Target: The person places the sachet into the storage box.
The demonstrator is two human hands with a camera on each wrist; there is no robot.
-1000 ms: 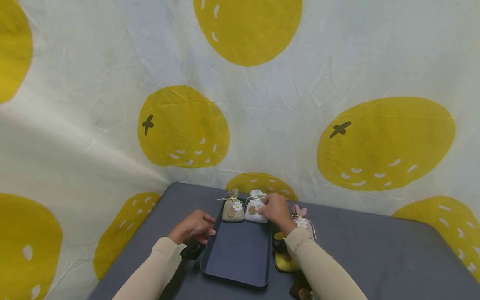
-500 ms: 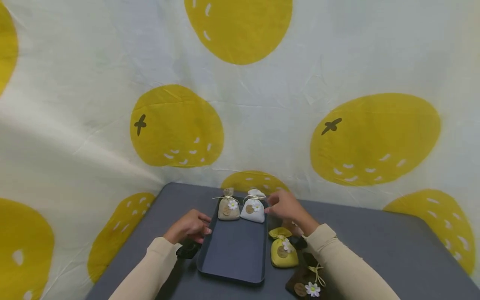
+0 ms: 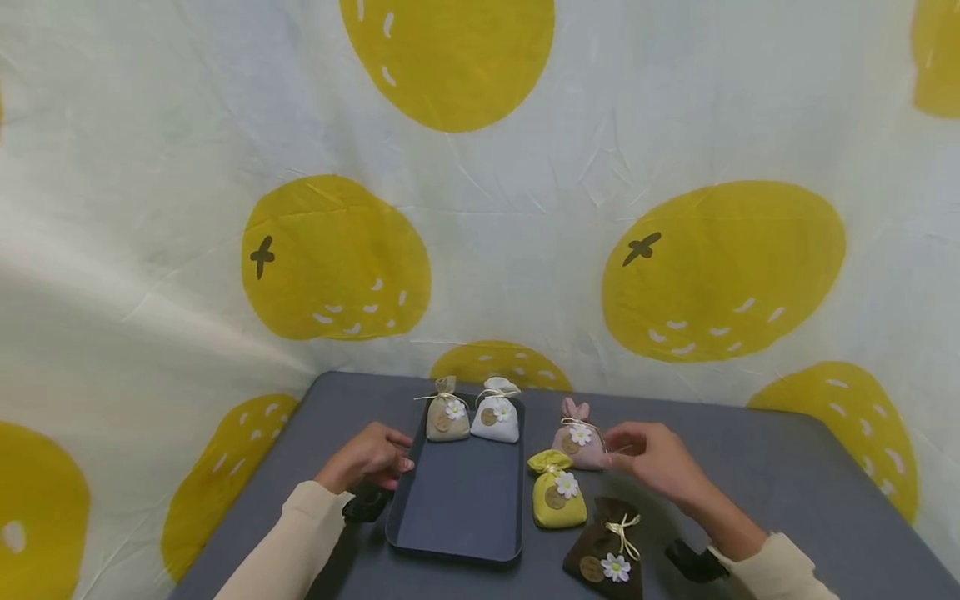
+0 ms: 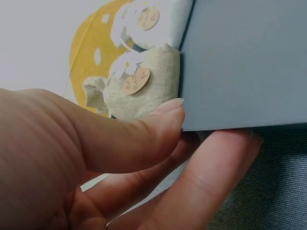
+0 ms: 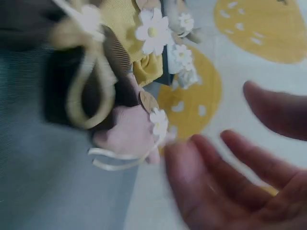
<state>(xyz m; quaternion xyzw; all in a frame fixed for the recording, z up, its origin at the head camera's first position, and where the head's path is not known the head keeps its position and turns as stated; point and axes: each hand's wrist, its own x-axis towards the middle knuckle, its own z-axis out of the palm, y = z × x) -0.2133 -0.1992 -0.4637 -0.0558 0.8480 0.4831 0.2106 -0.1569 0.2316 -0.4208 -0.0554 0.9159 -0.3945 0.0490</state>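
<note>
Left hand (image 3: 369,456) pinches the tray (image 3: 455,546) rim; right hand (image 3: 651,455), fingers loose and holding nothing, reaches just beside the pink pouch (image 3: 576,440). Two pouches stand in the tray; pink, yellow (image 3: 558,500) and brown (image 3: 604,557) remain on the worktop (image 3: 787,500).

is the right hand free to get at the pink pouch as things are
Probably yes. The right hand is open beside the pink pouch, fingertips just short of it, nothing between them. The yellow pouch and brown pouch sit nearer the person, out of its path.
</note>
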